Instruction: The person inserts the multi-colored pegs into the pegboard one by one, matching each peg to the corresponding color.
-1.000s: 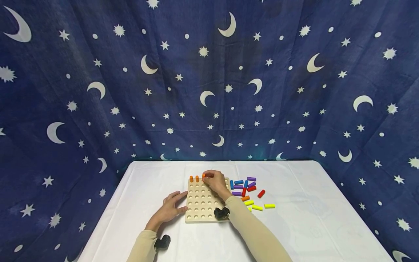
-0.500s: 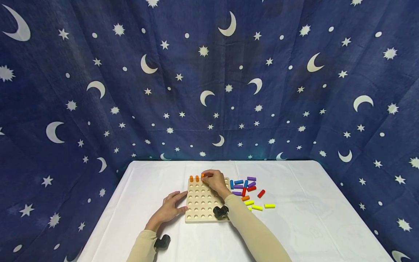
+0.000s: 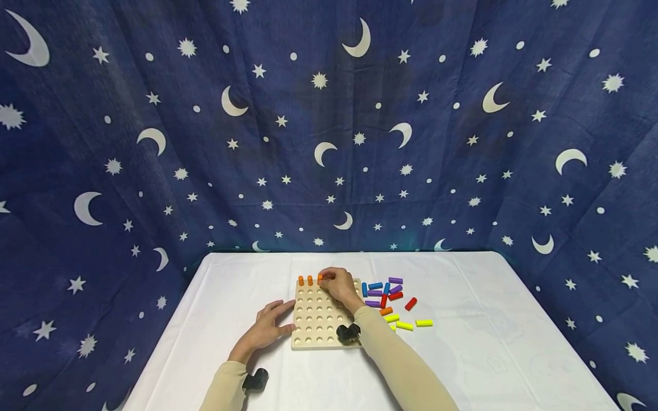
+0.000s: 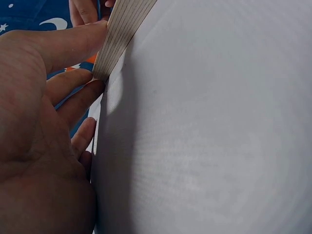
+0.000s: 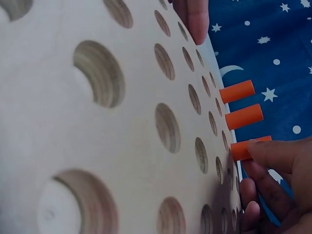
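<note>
A pale wooden pegboard [image 3: 315, 346] with rows of round holes lies on the table. Two orange pegs, a first peg [image 5: 237, 91] and a second peg [image 5: 244, 117], stand upright in its back row at the left. Beside them, my right hand [image 3: 339, 288] pinches a third orange peg [image 5: 240, 151] between thumb and fingers; its lower end is at the back-row hole, how deep I cannot tell. My left hand [image 3: 263, 331] rests at the board's left side, fairly straight fingertips [image 4: 100, 87] and thumb touching the layered wooden edge.
Right of the board lie loose pegs: several purple pegs [image 3: 395, 280], blue pegs [image 3: 375, 286], red pegs [image 3: 410, 303] and yellow pegs [image 3: 424, 323], plus one orange peg [image 3: 386, 311]. The right forearm partly covers this side. A dark starry curtain [image 3: 329, 217] hangs behind the white-covered table [image 3: 493, 354].
The peg in my right hand leaned slightly left half a second ago and is back near its earlier position now. My left hand and the board stay put.
</note>
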Demonstrator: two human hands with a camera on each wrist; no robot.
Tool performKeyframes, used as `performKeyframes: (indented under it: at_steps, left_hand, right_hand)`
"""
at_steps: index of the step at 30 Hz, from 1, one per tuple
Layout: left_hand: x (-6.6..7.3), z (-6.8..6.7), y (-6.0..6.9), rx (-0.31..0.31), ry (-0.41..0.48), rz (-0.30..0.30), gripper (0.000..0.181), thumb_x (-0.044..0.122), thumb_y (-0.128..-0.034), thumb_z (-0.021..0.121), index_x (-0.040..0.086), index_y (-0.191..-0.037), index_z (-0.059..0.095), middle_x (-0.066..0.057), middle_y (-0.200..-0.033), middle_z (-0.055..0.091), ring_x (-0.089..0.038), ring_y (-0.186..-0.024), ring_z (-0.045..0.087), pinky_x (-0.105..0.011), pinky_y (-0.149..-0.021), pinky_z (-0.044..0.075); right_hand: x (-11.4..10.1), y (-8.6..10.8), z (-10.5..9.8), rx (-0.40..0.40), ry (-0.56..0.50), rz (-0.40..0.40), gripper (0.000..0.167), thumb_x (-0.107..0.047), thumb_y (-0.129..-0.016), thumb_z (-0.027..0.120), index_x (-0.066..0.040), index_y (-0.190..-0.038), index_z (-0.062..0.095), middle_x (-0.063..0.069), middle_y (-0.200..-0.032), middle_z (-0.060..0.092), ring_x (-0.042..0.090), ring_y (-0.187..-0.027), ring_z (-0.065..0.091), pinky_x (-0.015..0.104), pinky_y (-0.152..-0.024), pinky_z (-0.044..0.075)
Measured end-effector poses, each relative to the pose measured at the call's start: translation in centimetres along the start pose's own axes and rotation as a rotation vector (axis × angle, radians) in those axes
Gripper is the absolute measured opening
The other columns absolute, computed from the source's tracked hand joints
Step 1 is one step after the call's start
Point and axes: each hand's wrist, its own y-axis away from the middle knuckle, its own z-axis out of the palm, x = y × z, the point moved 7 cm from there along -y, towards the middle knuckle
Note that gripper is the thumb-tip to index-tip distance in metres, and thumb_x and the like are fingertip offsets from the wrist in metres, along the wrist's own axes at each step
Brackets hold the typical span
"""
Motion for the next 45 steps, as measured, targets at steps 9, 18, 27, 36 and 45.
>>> performKeyframes:
  at_steps: [9,18,27,36,45]
  left_hand:
    - [0.1,0.0,-0.1,0.001,-0.005,-0.007,0.066,0.037,-0.0816,0.077,0.025,-0.142,0.053,-0.019,-0.154,0.036,-0.047,-0.143,0.024,-0.073,-0.109,0.023]
    - [0.2,0.1,0.0,0.003,-0.004,-0.018,0.065,0.035,-0.0819,0.077,0.025,-0.142,0.053,-0.019,-0.154,0.036,-0.047,-0.143,0.024,-0.074,-0.109,0.021]
    - [0.2,0.1,0.2,-0.004,0.011,-0.025,0.065,0.035,-0.0827,0.076,0.025,-0.142,0.053,-0.019,-0.155,0.034,-0.048,-0.143,0.022,-0.075,-0.109,0.021]
    - [0.1,-0.2,0.0,-0.005,0.008,-0.018,0.065,0.035,-0.0827,0.076,0.026,-0.142,0.053,-0.019,-0.155,0.035,-0.047,-0.144,0.022,-0.074,-0.11,0.021]
    - [0.3,-0.1,0.1,-0.006,0.013,-0.02,0.065,0.033,-0.0829,0.076,0.024,-0.143,0.053,-0.019,-0.155,0.035,-0.047,-0.143,0.022,-0.074,-0.11,0.021]
  right_hand:
    - [-0.1,0.2,-0.5,-0.028,-0.026,-0.014,0.021,-0.003,-0.08,0.076,-0.007,-0.101,0.075,0.007,-0.092,0.075,0.01,-0.077,0.064,0.024,-0.069,0.053]
    - [-1.3,1.0,-2.2,-0.031,-0.072,-0.078,0.025,-0.004,-0.081,0.076,0.0,-0.106,0.072,0.01,-0.094,0.075,0.009,-0.078,0.065,0.024,-0.074,0.054]
    - [-1.9,2.3,-4.1,-0.011,-0.066,-0.115,0.023,-0.008,-0.084,0.075,-0.004,-0.106,0.072,0.008,-0.098,0.075,0.016,-0.087,0.069,0.03,-0.08,0.056]
    - [-3.2,4.2,-6.0,0.006,-0.046,-0.138,0.02,-0.011,-0.085,0.075,-0.007,-0.105,0.073,0.006,-0.098,0.075,0.015,-0.086,0.067,0.034,-0.082,0.055]
    - [-2.6,5.9,-8.2,0.026,-0.012,-0.137,0.018,-0.011,-0.085,0.074,-0.01,-0.103,0.073,0.004,-0.095,0.074,0.014,-0.088,0.065,0.023,-0.071,0.049]
